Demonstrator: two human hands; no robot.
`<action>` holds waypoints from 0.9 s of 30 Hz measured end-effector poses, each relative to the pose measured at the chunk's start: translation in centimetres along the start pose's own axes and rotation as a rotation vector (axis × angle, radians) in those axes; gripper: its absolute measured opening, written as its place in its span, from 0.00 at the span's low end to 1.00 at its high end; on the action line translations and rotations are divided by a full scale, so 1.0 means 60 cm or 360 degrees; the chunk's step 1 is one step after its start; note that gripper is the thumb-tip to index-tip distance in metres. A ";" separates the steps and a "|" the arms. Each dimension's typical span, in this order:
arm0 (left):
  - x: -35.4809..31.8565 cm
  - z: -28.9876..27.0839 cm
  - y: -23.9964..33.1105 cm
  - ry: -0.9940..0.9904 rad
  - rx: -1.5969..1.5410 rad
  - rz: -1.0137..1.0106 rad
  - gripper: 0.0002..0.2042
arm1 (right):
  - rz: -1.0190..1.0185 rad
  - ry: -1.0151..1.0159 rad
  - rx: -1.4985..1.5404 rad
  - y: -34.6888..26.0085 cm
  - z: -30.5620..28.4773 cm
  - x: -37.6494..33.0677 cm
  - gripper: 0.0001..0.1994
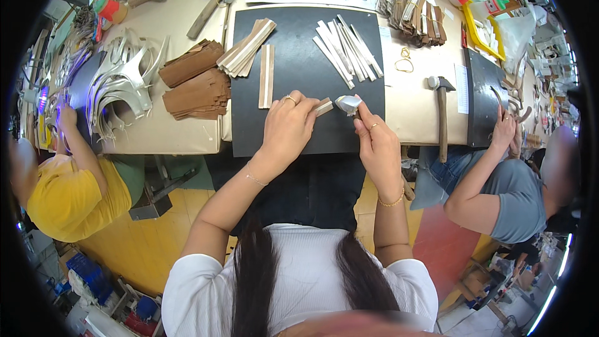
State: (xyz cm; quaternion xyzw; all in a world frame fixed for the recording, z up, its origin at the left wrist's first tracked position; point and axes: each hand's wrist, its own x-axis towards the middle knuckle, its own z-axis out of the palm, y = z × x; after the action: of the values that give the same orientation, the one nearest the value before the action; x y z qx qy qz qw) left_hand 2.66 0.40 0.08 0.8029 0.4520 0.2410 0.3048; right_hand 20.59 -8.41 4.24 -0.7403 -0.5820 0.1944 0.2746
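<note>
1. A tan strip (pixel 324 107) is pinched in the left hand (pixel 288 126) over the black mat (pixel 299 81) on the worktop (pixel 187 131).
2. A silver strip (pixel 347 104) is pinched by the right hand (pixel 376 143), just beside the tan strip.
3. A fan of silver strips (pixel 347 50) is laid further back; a hammer (pixel 441 112) lies to the right.

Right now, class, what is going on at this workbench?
A person seated at a long workbench works over a black mat. The left hand presses a tan strip down on the mat, while the right hand holds a silvery strip against its end. More pale strips lie fanned on the mat, and a hammer rests to the right. Other people work on either side.
</note>
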 end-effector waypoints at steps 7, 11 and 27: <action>0.001 0.010 -0.001 0.0134 0.0135 0.0156 0.13 | -0.0064 0.0005 -0.0053 0.000 0.017 -0.003 0.21; 0.003 0.004 -0.004 0.0074 0.0254 0.0299 0.14 | -0.0072 0.0026 -0.0128 0.005 0.023 -0.001 0.21; 0.013 -0.015 0.004 -0.0072 0.0862 0.0809 0.15 | -0.0233 0.0126 -0.0183 -0.014 0.027 0.019 0.23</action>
State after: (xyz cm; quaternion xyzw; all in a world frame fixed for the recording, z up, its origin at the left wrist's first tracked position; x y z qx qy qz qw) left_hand 2.58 1.23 0.96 0.9462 0.2788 0.1630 0.0218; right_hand 19.28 -6.84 3.56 -0.7174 -0.6334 0.1107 0.2680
